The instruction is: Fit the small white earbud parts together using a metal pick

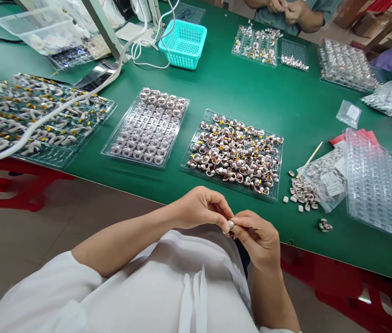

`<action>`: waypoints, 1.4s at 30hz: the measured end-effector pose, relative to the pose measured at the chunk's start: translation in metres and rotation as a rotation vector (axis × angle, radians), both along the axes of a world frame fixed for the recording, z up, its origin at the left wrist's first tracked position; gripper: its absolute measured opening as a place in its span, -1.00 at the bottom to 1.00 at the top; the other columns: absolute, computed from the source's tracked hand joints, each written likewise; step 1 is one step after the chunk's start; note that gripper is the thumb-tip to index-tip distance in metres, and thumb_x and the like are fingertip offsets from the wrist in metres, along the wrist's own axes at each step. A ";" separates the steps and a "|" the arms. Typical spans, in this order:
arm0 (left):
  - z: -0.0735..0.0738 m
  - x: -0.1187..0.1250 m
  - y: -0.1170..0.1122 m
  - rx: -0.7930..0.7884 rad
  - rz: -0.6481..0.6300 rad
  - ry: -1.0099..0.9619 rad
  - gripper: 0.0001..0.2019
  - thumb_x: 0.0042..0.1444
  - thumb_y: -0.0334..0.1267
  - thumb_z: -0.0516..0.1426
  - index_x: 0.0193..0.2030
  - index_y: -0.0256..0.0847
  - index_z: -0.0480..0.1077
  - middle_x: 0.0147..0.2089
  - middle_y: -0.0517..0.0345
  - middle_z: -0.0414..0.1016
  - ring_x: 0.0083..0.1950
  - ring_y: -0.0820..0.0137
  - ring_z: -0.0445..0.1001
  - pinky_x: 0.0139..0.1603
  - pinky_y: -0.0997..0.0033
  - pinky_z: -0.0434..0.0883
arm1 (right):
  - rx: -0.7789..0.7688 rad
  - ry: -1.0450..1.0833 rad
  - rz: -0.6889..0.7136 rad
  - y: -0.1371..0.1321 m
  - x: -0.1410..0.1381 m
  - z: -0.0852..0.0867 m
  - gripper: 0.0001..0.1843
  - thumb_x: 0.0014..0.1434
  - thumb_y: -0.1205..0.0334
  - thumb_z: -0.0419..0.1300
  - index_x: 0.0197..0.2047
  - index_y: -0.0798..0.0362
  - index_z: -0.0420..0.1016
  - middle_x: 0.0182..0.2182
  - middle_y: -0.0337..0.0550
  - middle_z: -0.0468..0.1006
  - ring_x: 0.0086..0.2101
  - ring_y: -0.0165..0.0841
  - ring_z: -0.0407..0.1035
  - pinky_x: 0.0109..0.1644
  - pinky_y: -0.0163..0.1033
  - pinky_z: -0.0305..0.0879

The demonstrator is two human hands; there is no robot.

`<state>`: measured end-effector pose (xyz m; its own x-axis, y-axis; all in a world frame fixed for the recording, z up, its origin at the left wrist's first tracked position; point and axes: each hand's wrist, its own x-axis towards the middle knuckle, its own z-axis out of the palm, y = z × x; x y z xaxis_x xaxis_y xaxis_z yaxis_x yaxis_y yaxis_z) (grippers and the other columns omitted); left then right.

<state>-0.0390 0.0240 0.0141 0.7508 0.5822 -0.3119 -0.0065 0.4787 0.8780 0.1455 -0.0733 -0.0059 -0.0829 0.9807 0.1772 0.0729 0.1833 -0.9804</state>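
Observation:
Close to the table's front edge, a small pale, rounded earbud-like part [231, 225] is pinched between both hands. My left hand [205, 210] is closed, with thumb and fingertips on one side of it. From the other side my right hand [258, 238] grips the same part, its fingers curled; a thin pointed thing [255, 228] sticks out at those fingers, its kind unclear. Dark reddish bits show under the part, mostly hidden by fingertips. Just beyond the hands lies a clear tray [275, 194] heaped with similar pale pieces bearing yellow and dark red bits.
Left of it stands a tray of cup-shaped pieces [147, 125], then a tray of curved pieces [33, 120] crossed by a white cable [26, 134]. Loose caps [303, 192], a bag [331, 180] and an empty-looking tray [372, 185] lie right. A turquoise basket [185, 60] and another person's hands [286, 9] are beyond.

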 end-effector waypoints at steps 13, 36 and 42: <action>-0.002 -0.010 0.018 -0.044 -0.317 -0.043 -0.74 0.06 -0.19 0.33 -0.14 -0.29 0.57 -0.32 0.08 0.65 -0.38 0.48 0.55 -0.26 0.50 0.50 | 0.266 -0.365 0.111 0.011 0.014 0.015 -0.48 0.26 0.47 0.12 0.19 -0.19 0.44 -0.19 -0.10 0.56 -0.26 -0.33 0.45 -0.26 -0.23 0.44; 0.031 -0.010 0.008 1.428 -0.030 -0.060 -0.73 0.21 -0.49 0.11 0.00 -0.19 0.48 -0.15 -0.09 0.59 -0.20 0.34 0.55 -0.18 0.37 0.49 | -0.065 -0.050 -0.166 0.014 0.015 0.016 -0.82 0.30 0.21 0.16 -0.11 -0.03 0.58 -0.23 -0.14 0.47 -0.36 -0.40 0.34 -0.36 -0.31 0.24; 0.023 -0.007 0.006 1.395 0.031 -0.100 -0.71 0.20 -0.50 0.13 0.02 -0.19 0.50 -0.12 -0.09 0.51 -0.18 0.36 0.51 -0.17 0.38 0.51 | -0.260 -0.069 0.160 0.027 0.019 0.030 -0.75 0.29 0.06 0.17 -0.16 0.04 0.56 -0.39 -0.23 0.38 -0.42 -0.43 0.21 -0.37 -0.33 0.16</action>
